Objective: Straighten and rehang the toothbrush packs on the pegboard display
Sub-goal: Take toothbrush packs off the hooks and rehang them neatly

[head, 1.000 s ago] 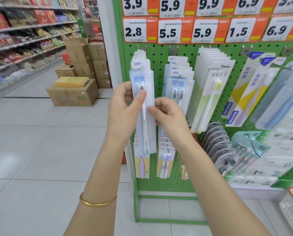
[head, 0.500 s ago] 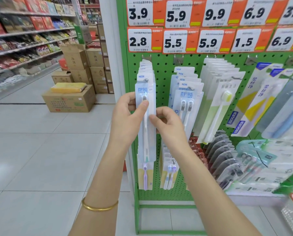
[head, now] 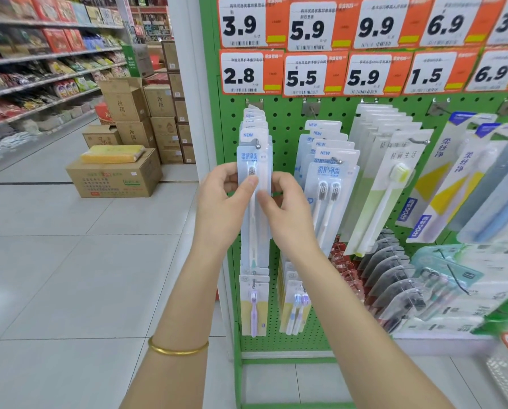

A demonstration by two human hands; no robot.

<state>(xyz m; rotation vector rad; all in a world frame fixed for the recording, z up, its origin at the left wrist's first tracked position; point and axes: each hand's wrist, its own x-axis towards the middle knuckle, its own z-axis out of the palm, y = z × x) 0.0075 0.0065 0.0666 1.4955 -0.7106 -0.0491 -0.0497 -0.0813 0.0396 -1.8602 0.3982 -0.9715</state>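
Your left hand (head: 221, 208) pinches the pack (head: 254, 156) just below its bristles, thumb pressed on the front, the other fingers curled behind its left edge. Your right hand (head: 289, 211) pinches the right edge beside it, thumb in front. The pack hangs upright on the peg (head: 258, 144), foremost of its row. Above the peg sits the 2.8 tag (head: 241, 75); right of the peg hangs a 2-brush pack (head: 331, 184).

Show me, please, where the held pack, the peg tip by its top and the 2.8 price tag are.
held pack (head: 248, 157): head view, on its printed blue title.
peg tip (head: 258, 145): head view, on the metal ball end.
2.8 price tag (head: 239, 75): head view, on the printed digits.
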